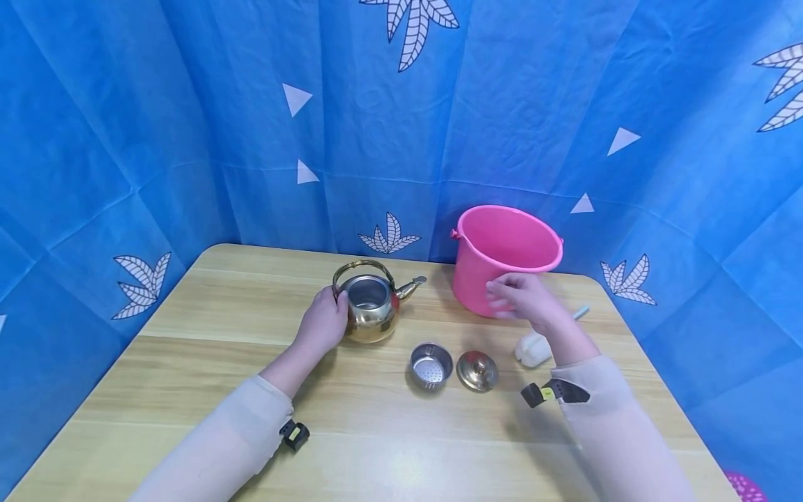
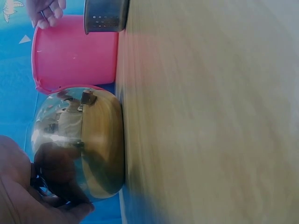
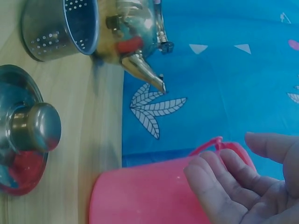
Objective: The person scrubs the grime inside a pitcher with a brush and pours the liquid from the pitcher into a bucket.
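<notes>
1. Out at half past two from the kettle stands the pink bucket point(image 1: 467, 272), upright, the right hand across its front; just past four o'clock sits the perforated strainer point(image 1: 431, 364), and at four the brass-coloured lid point(image 1: 477, 371), knob up, the two side by side; toward half past three lies a white object point(image 1: 533, 350), the right forearm partly covering it.

2. Underneath, a pale wood-grain surface point(image 1: 207, 348); behind and round the sides, blue curtain point(image 1: 376, 139) printed with white leaves and triangles.

3. And here is the kettle point(image 1: 370, 324), upright and uncovered, spout toward two o'clock; it sits at three o'clock from the left hand point(image 1: 325, 322), which grips it near the handle's base; from the right hand point(image 1: 517, 300) it is at nine, well apart; that hand is loosely curled and holds nothing; whether it touches the bucket, I cannot tell.
</notes>
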{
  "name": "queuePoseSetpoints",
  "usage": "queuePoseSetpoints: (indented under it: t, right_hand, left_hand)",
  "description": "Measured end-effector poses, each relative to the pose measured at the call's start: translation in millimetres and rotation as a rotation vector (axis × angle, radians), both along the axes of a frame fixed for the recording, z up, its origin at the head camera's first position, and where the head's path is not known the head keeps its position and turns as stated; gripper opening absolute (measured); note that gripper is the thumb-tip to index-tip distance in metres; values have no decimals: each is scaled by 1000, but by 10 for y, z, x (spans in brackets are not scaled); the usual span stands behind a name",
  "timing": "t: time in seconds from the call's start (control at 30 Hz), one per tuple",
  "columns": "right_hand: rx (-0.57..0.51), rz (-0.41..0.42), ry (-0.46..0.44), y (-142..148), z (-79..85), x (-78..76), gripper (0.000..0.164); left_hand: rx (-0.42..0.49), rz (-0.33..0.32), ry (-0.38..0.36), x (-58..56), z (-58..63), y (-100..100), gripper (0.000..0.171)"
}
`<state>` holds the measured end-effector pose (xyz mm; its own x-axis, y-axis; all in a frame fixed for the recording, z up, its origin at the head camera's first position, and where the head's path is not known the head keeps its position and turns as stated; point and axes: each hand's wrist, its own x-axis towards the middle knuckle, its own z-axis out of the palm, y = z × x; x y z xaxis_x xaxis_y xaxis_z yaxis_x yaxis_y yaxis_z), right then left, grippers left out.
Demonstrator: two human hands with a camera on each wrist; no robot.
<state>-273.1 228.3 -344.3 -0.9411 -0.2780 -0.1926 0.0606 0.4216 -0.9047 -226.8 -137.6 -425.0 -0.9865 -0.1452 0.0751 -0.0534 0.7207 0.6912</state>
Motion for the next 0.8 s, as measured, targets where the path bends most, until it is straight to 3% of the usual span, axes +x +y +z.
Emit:
queuePoseSetpoints:
  t: [0.27,0.8]
  right_hand:
    - [-26,22,-3,-180,-1,-21,39]
    - [75,41,16,-486,38,-95,35]
  left_hand:
    - [5,-10,16,5,10,1,52]
    - [4,-11,23,12,16,2,51]
